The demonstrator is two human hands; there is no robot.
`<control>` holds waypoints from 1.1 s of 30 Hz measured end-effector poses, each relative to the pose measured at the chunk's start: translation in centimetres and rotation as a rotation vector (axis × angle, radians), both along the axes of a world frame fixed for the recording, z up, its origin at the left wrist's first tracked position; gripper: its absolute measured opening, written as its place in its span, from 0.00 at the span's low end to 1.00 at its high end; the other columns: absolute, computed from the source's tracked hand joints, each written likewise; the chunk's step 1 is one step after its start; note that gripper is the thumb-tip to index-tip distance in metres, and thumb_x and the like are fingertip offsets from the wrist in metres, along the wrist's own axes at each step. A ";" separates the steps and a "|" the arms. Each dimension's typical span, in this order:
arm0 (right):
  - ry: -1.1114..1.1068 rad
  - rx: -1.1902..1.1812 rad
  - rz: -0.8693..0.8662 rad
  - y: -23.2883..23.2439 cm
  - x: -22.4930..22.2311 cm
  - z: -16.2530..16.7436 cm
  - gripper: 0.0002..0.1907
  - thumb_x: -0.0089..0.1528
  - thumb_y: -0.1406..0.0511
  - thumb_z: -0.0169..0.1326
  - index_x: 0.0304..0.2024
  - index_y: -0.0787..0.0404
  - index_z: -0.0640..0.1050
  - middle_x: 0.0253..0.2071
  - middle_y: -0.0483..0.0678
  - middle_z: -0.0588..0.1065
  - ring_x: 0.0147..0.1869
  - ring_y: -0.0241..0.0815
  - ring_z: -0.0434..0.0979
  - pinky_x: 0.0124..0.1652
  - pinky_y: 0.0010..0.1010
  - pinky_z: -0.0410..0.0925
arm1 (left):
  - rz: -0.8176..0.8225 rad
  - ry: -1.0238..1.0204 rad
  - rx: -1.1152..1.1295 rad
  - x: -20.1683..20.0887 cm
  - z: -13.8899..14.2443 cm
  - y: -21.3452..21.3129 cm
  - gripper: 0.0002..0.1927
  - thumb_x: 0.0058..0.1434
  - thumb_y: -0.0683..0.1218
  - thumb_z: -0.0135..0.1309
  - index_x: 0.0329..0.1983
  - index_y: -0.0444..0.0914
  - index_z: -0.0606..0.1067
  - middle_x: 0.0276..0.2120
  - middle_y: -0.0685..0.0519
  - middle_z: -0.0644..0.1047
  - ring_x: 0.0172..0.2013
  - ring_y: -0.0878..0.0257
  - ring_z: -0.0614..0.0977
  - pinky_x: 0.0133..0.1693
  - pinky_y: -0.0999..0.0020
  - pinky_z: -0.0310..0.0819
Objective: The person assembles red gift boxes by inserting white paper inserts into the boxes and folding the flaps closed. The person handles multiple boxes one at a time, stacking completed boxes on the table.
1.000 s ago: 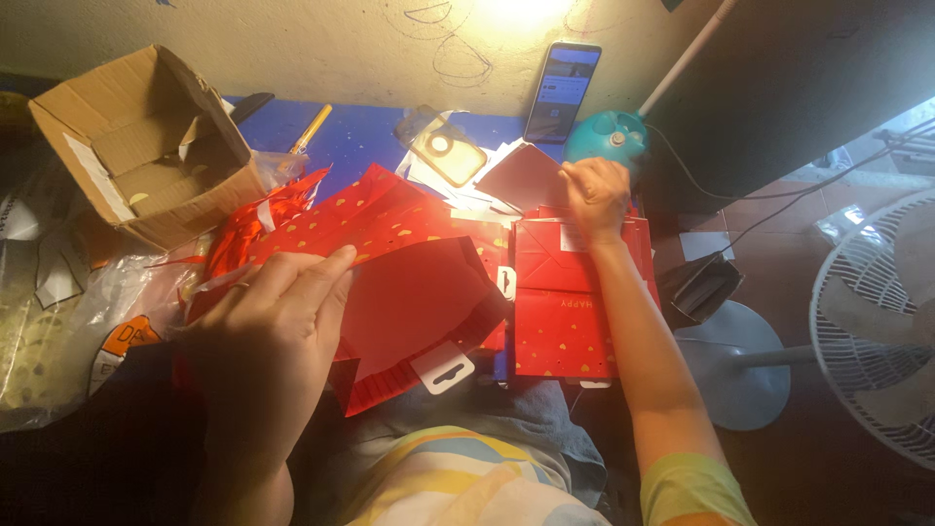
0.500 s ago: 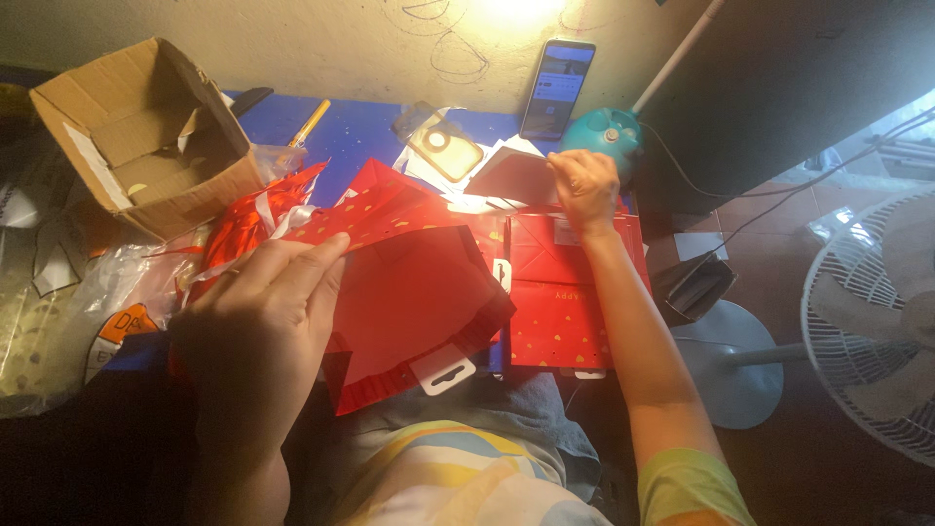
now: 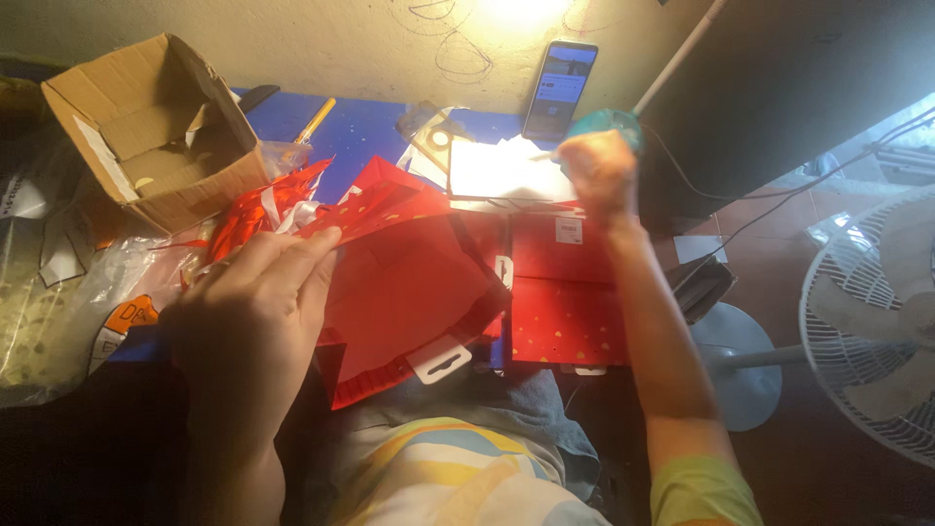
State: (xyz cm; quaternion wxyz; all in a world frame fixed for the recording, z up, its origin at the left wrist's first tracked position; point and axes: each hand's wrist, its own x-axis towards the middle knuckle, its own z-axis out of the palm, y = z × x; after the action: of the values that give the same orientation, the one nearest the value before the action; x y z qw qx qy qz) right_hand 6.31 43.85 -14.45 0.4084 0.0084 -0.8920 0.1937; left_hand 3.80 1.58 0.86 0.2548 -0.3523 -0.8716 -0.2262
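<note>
My left hand (image 3: 255,302) rests on the left edge of a red paper gift bag (image 3: 409,282) that lies open on my lap and the blue table, fingers pressing its folded rim. A white hang tab (image 3: 440,359) sticks out of the bag's near edge. My right hand (image 3: 599,170) is raised at the far side, shut on the top flap of a flat red bag (image 3: 565,292) with small gold marks; the lifted flap (image 3: 502,173) shows its pale inner face, brightly lit. A red and white ribbon bunch (image 3: 255,209) lies by my left hand.
An open cardboard box (image 3: 146,127) stands at the back left. A phone (image 3: 560,88) leans on the wall. Clear plastic packets (image 3: 49,292) lie at the left. A white floor fan (image 3: 877,331) stands at the right, beside a dark panel (image 3: 799,88). A pencil (image 3: 317,119) lies on the blue tabletop (image 3: 365,131).
My right hand has lifted the flat bag's flap up and away from me, turning its pale inner side into the light. My left hand has slid slightly along the open bag's edge.
</note>
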 end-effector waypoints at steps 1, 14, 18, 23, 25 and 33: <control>0.026 -0.038 -0.058 -0.1 0.7 1.6 0.07 0.62 0.73 0.62 0.42 0.59 0.81 0.42 0.50 0.80 0.49 0.46 0.80 0.50 0.35 0.72 | -0.007 -0.014 0.009 -0.1 -0.1 0.1 0.07 0.64 0.45 0.65 0.44 0.43 0.84 0.34 0.53 0.81 0.33 0.53 0.83 0.34 0.59 0.74; -0.096 0.159 0.360 -15.1 9.0 15.8 0.07 0.60 0.73 0.60 0.41 0.61 0.79 0.42 0.48 0.79 0.46 0.45 0.80 0.45 0.34 0.74 | -0.153 -0.060 0.141 -2.6 -0.8 2.6 0.07 0.62 0.45 0.66 0.42 0.41 0.84 0.33 0.51 0.81 0.31 0.52 0.83 0.33 0.60 0.75; -0.179 0.425 0.243 -15.9 7.4 16.2 0.09 0.57 0.74 0.59 0.40 0.60 0.78 0.40 0.46 0.79 0.43 0.45 0.80 0.41 0.35 0.74 | -0.201 -0.096 0.168 -3.1 -0.6 1.9 0.06 0.64 0.45 0.65 0.43 0.41 0.84 0.34 0.51 0.81 0.32 0.54 0.83 0.35 0.61 0.76; -0.434 0.653 0.124 -18.0 5.0 12.7 0.02 0.60 0.67 0.58 0.33 0.59 0.78 0.31 0.49 0.76 0.32 0.42 0.76 0.26 0.35 0.69 | -0.196 -0.081 0.114 -2.9 -0.9 3.7 0.07 0.63 0.46 0.64 0.42 0.41 0.84 0.33 0.49 0.80 0.30 0.50 0.83 0.32 0.58 0.75; -0.605 0.616 0.202 -19.2 3.1 10.9 0.02 0.59 0.66 0.57 0.33 0.58 0.79 0.33 0.49 0.76 0.33 0.43 0.77 0.28 0.36 0.69 | -0.206 -0.072 0.079 -2.6 -1.1 4.9 0.05 0.63 0.46 0.63 0.40 0.41 0.83 0.32 0.48 0.80 0.30 0.49 0.83 0.30 0.57 0.75; -0.998 0.525 0.315 -19.3 -3.2 8.8 0.03 0.58 0.66 0.57 0.35 0.57 0.79 0.35 0.49 0.77 0.35 0.45 0.77 0.30 0.38 0.69 | -0.232 -0.074 0.120 -2.7 -0.6 6.1 0.03 0.67 0.45 0.60 0.39 0.41 0.81 0.33 0.48 0.80 0.28 0.48 0.82 0.30 0.56 0.76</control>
State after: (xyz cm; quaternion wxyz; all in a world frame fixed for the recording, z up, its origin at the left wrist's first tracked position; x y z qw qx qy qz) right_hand 3.10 24.54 -5.63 -0.1107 0.1494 -0.9826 0.0052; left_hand 1.08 7.71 0.23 0.2152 -0.4263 -0.8187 -0.3188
